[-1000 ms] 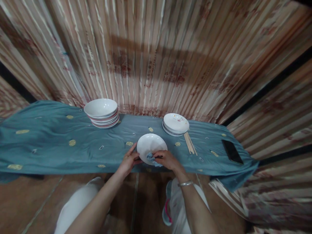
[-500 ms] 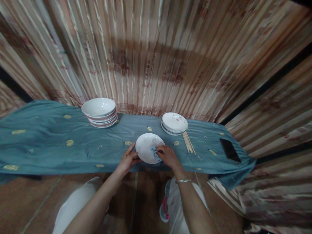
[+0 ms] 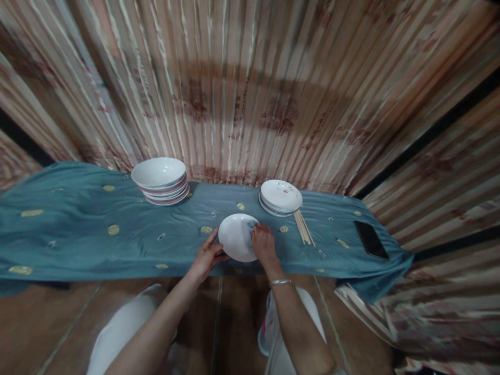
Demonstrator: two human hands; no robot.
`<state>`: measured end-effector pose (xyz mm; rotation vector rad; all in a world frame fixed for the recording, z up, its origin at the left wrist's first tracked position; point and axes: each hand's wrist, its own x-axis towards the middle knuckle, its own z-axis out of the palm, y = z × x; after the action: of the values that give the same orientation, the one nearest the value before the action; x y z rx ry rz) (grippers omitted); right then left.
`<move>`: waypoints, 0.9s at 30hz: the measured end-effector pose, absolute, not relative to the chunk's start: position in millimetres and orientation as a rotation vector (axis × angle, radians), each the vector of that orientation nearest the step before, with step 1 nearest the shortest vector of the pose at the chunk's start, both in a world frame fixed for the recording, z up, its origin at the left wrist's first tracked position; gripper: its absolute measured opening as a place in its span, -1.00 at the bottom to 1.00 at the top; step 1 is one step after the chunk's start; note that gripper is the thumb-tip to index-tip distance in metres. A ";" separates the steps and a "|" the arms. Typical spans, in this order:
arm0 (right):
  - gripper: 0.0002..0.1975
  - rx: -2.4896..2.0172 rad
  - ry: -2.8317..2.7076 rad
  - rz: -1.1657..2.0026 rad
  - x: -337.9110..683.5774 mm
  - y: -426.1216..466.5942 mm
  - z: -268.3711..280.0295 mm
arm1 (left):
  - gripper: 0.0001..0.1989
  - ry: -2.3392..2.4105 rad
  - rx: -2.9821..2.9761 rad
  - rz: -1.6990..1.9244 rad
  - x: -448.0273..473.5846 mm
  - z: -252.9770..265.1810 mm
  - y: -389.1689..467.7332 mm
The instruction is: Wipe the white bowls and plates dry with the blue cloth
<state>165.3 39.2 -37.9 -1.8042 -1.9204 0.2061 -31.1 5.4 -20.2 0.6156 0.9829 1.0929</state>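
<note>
A white plate (image 3: 234, 240) is tilted up a little over the front part of the table. My left hand (image 3: 210, 254) grips its left rim, thumb on the upper face and fingers under the edge. On the plate's right side, my right hand (image 3: 264, 241) is closed on a bluish cloth (image 3: 249, 226), pressed to the surface. Most of the cloth is hidden by the fingers and the plate's gloss. Behind and to the right stands a stack of flower-patterned plates (image 3: 280, 195), with several wooden chopsticks (image 3: 303, 228) lying beside it.
Bowls (image 3: 159, 174) stand stacked at the back left, white with red bands. A black phone (image 3: 370, 239) lies near the right end. The teal tablecloth (image 3: 128, 250) covers the long narrow table, and a pleated curtain (image 3: 234, 94) hangs right behind it.
My right hand has moved up along the plate's right side with the cloth, toward the far rim. My left hand keeps its hold on the plate, nearly unmoved.
</note>
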 end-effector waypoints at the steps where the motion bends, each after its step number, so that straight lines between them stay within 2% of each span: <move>1: -0.71 -1.807 -1.903 0.199 162.7 41.4 -40.2 | -0.12 0.981 0.615 1.096 -31.0 -20.2 4.9; 13: -0.51 -1.646 -1.747 0.566 144.6 62.9 -51.6 | -0.11 0.970 0.603 1.102 -31.0 -20.6 1.5; 20: -0.50 -1.472 -1.765 0.627 134.3 71.0 -61.8 | -0.08 0.946 0.622 1.100 -32.1 -21.7 0.8; 27: -0.56 -1.311 -1.823 0.775 127.1 70.2 -54.2 | -0.11 0.944 0.626 1.099 -30.8 -19.3 -0.6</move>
<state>127.1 70.2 -54.2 -1.3111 -1.8232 0.7751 -30.8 -0.6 -19.3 0.6255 0.9440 1.0992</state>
